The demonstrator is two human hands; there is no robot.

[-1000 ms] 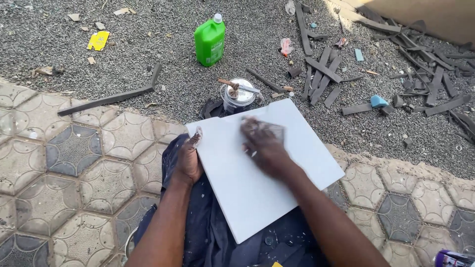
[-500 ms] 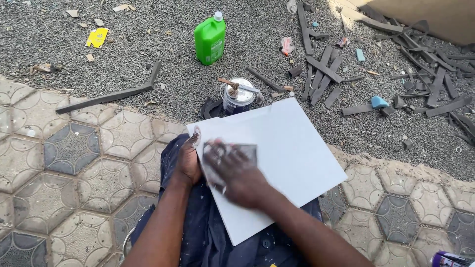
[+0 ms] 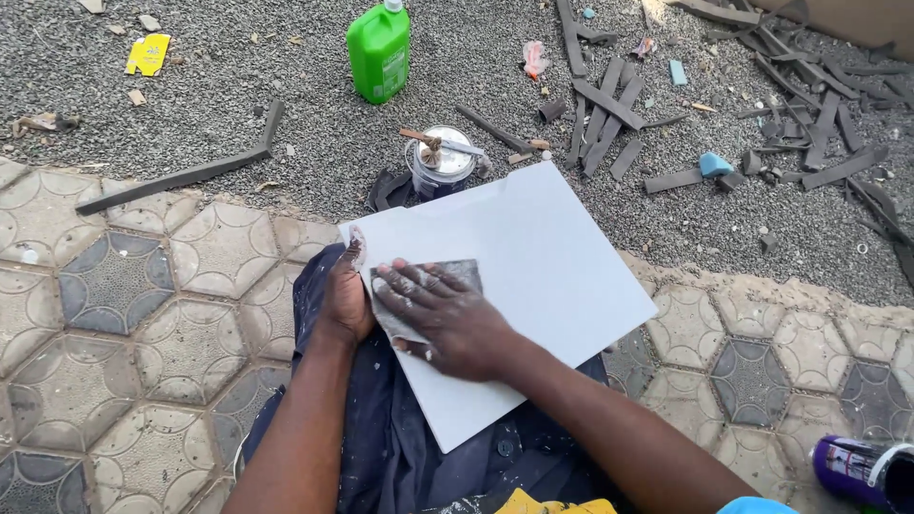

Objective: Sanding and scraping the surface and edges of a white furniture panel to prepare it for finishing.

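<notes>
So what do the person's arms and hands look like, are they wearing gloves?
No gloves. Both forearms are bare, with no sleeves in sight. The left hand and right hand are dusted with pale powder, thickest on the fingers. No rings or watch show.

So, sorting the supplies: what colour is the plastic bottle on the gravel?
Bright green bottle with a white cap, seen in the head view.

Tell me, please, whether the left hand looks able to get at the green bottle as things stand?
Probably not without shifting: the left hand grips the white board's edge on the lap, and the green bottle stands well beyond the tin on the gravel, though nothing blocks the way.
</notes>
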